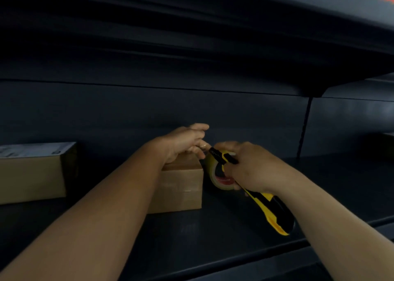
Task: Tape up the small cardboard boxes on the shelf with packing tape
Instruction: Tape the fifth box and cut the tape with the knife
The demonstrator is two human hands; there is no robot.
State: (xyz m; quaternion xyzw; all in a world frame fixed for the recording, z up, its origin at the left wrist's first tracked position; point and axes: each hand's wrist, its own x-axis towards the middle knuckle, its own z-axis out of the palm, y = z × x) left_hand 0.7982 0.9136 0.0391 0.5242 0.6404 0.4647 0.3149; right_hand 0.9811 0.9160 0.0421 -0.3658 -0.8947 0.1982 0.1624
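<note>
Setting: dark metal shelf (213, 227), dim, with another shelf overhanging above.

Item 1: small cardboard box (181, 187), standing on the shelf near its middle, flaps down. Judged light and hollow, stiff at the edges but likely to dent if I lean on the lid; liable to skid on the smooth metal unless held. Best held flat from above.

Item 2: tape dispenser (251, 187), yellow and black, with its roll of packing tape (215, 174) just beside the box's right edge. Hard plastic, sure in the palm; its cutter looks sharp. Tape is thin and clingy, best taken by the free end.

Item 3: larger box (32, 174), well apart to the left, untouched.

Left hand (185, 142): heel resting on the box top, grip pinching at what I judge to be the tape's free end at the dispenser's nose; the film itself is too faint to confirm.

Right hand (253, 167): grip wrapped round the dispenser, handle trailing below my wrist.
</note>
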